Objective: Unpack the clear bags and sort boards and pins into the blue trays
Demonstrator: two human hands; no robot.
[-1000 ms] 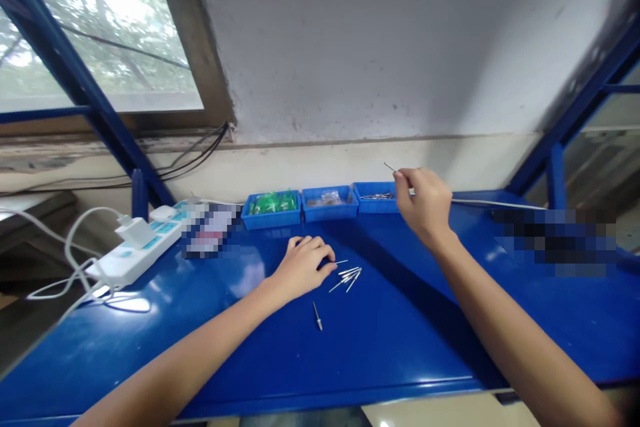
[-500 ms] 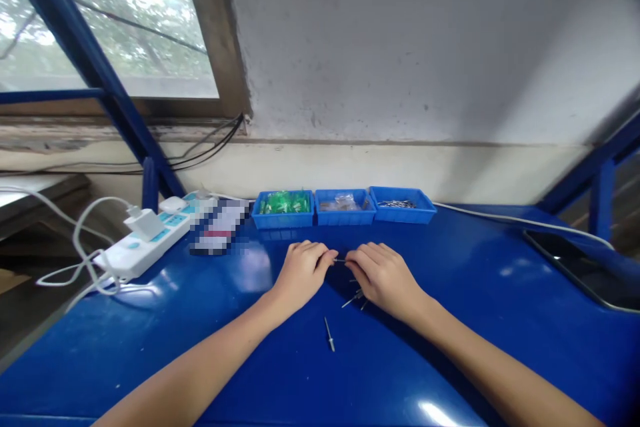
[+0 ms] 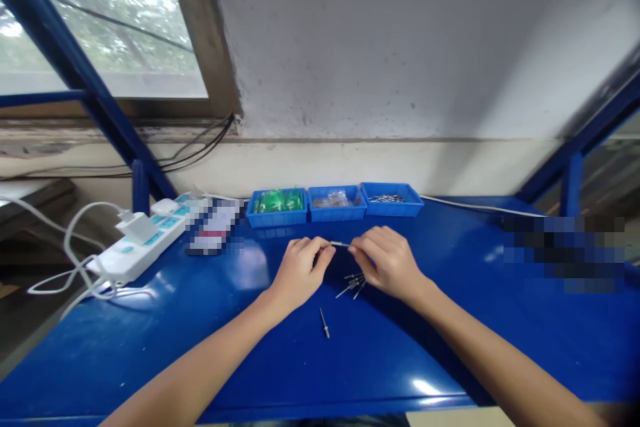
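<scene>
A thin metal blind rivet [image 3: 340, 244] bridges the gap between my two hands just above the blue table. My left hand [image 3: 304, 268] pinches its left end between thumb and index finger. At the other end, my right hand [image 3: 387, 259] grips it with the fingertips. Several more rivets [image 3: 352, 283] lie in a small pile on the table beneath my right hand, partly hidden by it. One single rivet [image 3: 325, 323] lies apart, nearer to me and below my left hand.
Three blue trays stand along the wall: one with green items [image 3: 277, 218], one with clear plastic pieces [image 3: 336, 213], one with rivets [image 3: 393, 209]. A white power strip [image 3: 117, 258] with cables occupies the left, beside a blurred phone-like item [image 3: 215, 227]. Another blurred dark object [image 3: 563, 253] lies right.
My hands have lifted slightly and moved a little apart, so more of the held rivet shows. The pile under my right hand is more exposed. The view has shifted slightly.
</scene>
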